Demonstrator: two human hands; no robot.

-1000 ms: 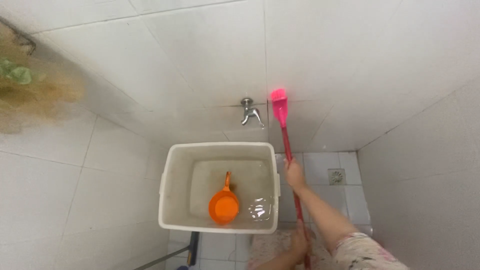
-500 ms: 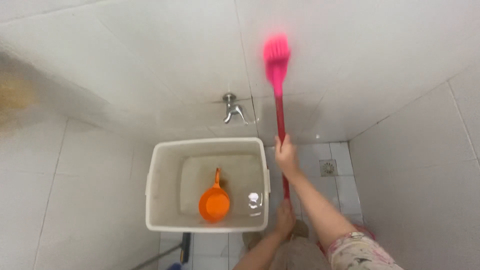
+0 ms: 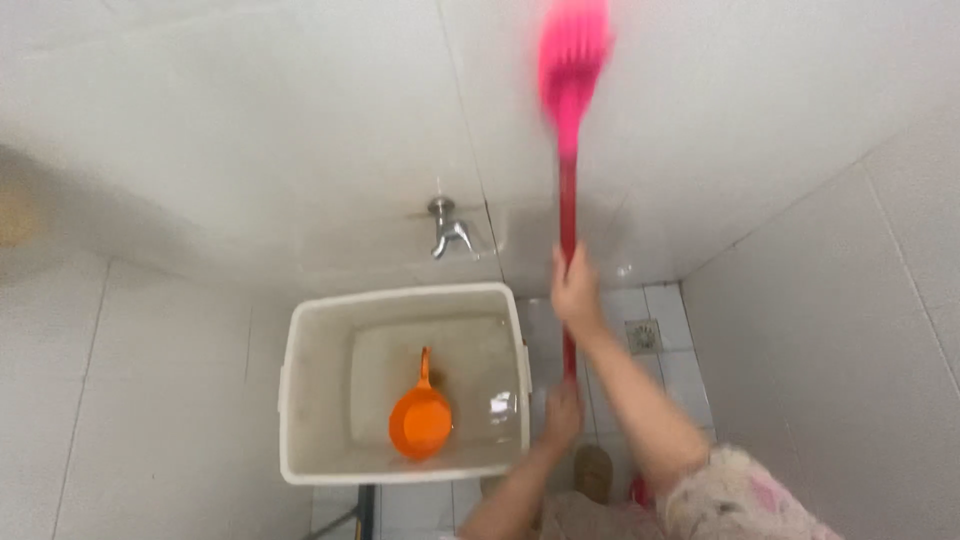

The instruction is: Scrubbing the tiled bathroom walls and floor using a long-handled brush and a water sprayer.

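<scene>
I hold a long brush with a red handle (image 3: 567, 205) and a pink bristle head (image 3: 573, 52), blurred, pressed high against the white tiled wall. My right hand (image 3: 576, 290) grips the handle partway up. My left hand (image 3: 562, 413) grips its lower end, just right of a white rectangular water tub (image 3: 300, 395). An orange dipper (image 3: 421, 420) floats in the shallow water inside the tub.
A metal tap (image 3: 447, 228) sticks out of the wall above the tub. A floor drain (image 3: 643, 334) sits in the tiled floor at the right corner. A dark-handled tool (image 3: 352, 508) lies below the tub. White tiled walls close in on the left and right.
The brush head has swept up the wall, from tap level to near the top of view. Both hands have risen with the handle. The view has tilted slightly.
</scene>
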